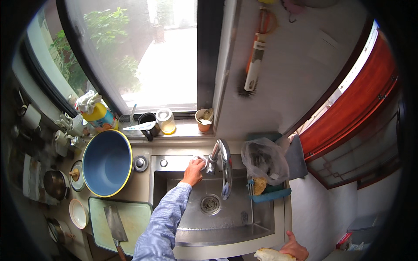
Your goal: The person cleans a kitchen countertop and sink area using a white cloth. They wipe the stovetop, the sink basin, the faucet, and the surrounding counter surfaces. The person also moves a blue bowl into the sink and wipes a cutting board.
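My left hand (193,173), in a striped blue sleeve, reaches over the back rim of the steel sink (228,225). Its fingers are on a white cloth or wipe (201,160) beside the base of the chrome faucet (225,169). At the bottom right, my right hand (295,249) holds a pale, browned piece of food (274,254), which looks like bread and is cut off by the picture's edge. Left of the sink, a cleaver (115,223) lies on a pale green cutting board (94,212), with a large blue basin (107,163) behind it.
A teal rack (272,195) with a clear plastic bag (264,156) and a sponge (260,186) stands at the sink's right. A glass jar (166,121), a black mug (148,122) and a cup (204,120) line the windowsill. A white bowl (78,213) sits left of the board.
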{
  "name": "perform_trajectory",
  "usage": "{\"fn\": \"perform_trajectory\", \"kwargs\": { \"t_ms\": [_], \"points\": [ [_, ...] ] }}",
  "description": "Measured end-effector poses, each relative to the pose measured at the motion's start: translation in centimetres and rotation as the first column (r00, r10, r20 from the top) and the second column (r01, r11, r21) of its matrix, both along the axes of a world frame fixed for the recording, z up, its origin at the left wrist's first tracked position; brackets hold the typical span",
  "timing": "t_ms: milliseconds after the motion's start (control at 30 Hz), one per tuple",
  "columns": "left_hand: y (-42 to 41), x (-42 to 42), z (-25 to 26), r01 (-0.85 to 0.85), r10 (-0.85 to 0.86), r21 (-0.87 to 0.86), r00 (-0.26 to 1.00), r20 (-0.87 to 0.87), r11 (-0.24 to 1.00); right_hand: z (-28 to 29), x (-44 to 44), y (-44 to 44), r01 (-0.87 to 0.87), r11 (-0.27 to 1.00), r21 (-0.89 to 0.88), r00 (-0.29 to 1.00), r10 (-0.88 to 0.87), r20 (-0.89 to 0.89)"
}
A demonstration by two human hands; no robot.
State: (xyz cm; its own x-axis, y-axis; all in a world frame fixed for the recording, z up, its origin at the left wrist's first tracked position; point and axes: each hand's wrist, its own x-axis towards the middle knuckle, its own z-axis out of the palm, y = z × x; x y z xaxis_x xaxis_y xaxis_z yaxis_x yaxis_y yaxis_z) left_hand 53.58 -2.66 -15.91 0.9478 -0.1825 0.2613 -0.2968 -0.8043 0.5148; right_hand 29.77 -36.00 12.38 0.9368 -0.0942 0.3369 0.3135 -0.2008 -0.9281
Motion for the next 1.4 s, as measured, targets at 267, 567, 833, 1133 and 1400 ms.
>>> {"fn": "perform_trajectory", "kwargs": {
  "t_ms": [267,567,833,1133,1400],
  "points": [
    [0.0,-3.8,0.9,0.031,-0.026,0.024,0.984,-0.175,0.999,-0.9,-0.5,-2.6,-0.126,0.989,0.078,0.990,0.121,0.067],
    [4.5,-10.0,-3.5,-0.032,0.085,0.127,0.893,-0.442,0.991,1.7,-0.8,-2.8,-0.014,0.998,-0.054,0.999,0.017,0.039],
    [7.8,-10.9,-5.6,-0.184,0.157,-0.021,0.892,-0.425,0.983,5.0,-0.5,-3.9,-0.320,0.933,0.162,0.933,0.281,0.225],
    [6.8,-6.0,0.0,-0.240,0.232,-0.113,0.969,-0.080,0.964,5.9,0.9,-2.4,-0.590,0.737,0.330,0.785,0.426,0.451],
    [3.0,0.8,1.2,-0.076,0.077,-0.029,0.996,0.053,0.997,6.2,2.1,-0.4,-0.682,0.637,0.359,0.725,0.523,0.449]
  ]
}}
